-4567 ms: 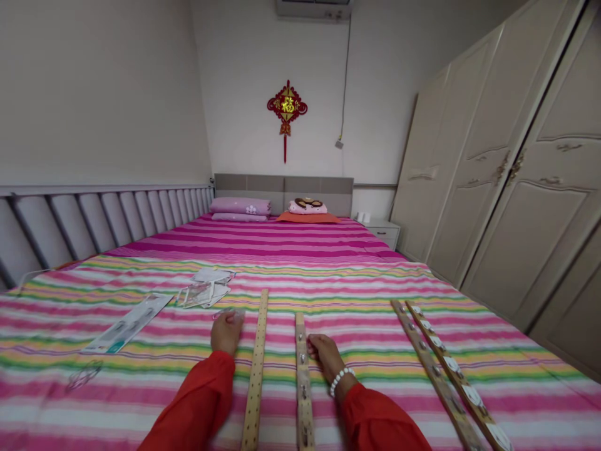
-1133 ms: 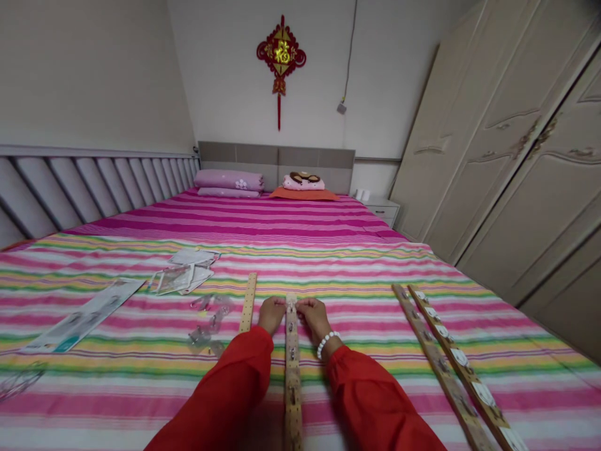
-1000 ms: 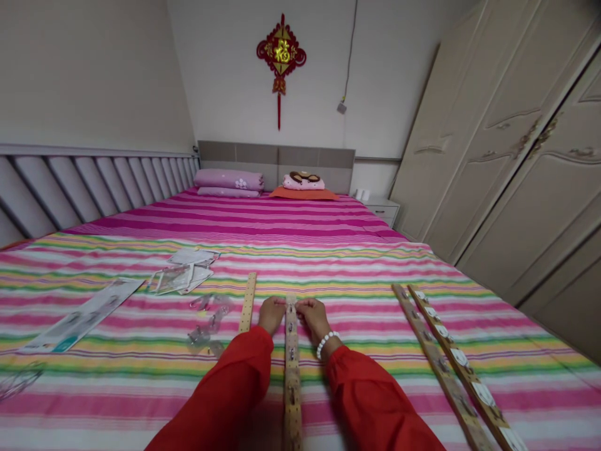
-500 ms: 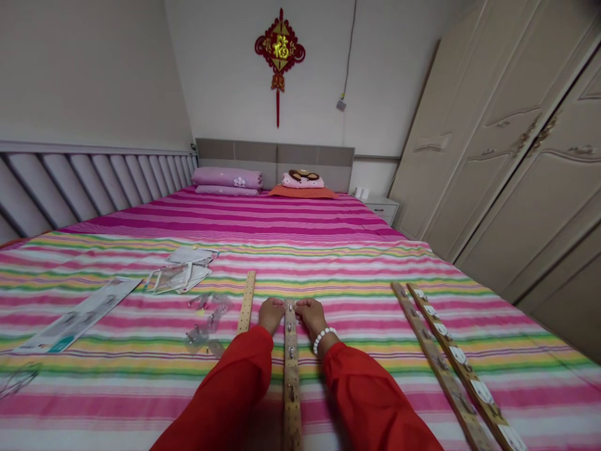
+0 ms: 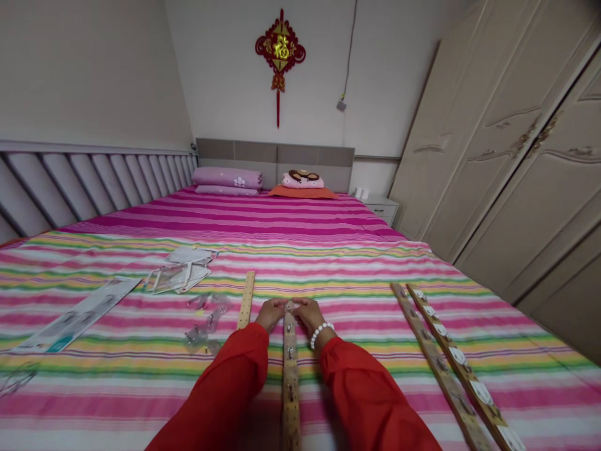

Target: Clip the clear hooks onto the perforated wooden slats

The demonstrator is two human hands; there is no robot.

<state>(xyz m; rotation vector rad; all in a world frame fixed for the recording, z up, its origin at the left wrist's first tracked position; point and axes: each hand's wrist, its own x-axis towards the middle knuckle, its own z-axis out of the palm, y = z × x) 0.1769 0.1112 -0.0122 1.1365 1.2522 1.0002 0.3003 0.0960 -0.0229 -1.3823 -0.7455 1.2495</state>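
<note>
A long wooden strip with rows of small holes (image 5: 291, 413) lies lengthwise on the striped cloth in front of me. Several small metal hooks on clear backings sit along it. At its far end, my left hand (image 5: 272, 313) and my right hand (image 5: 308, 314) close in from either side. Their fingertips are pinched at the edges of the farthest hook (image 5: 288, 307), which is partly hidden between them. A white beaded bracelet (image 5: 321, 335) circles my right wrist. Just left of my left hand lies a shorter, bare perforated wooden strip (image 5: 246, 299), partly behind my sleeve.
Clear plastic pieces with hooks (image 5: 206, 322), flat packets (image 5: 185, 270) and a long packaged card (image 5: 79, 316) lie to the left. Two hook-bearing wooden strips (image 5: 439, 354) (image 5: 457, 357) lie at right. Rails (image 5: 94, 181) edge the bed; wardrobes (image 5: 516, 150) stand right.
Both hands have drawn closer together over the farthest hook, so their fingertips nearly meet. The long strip has shifted very slightly to the left.
</note>
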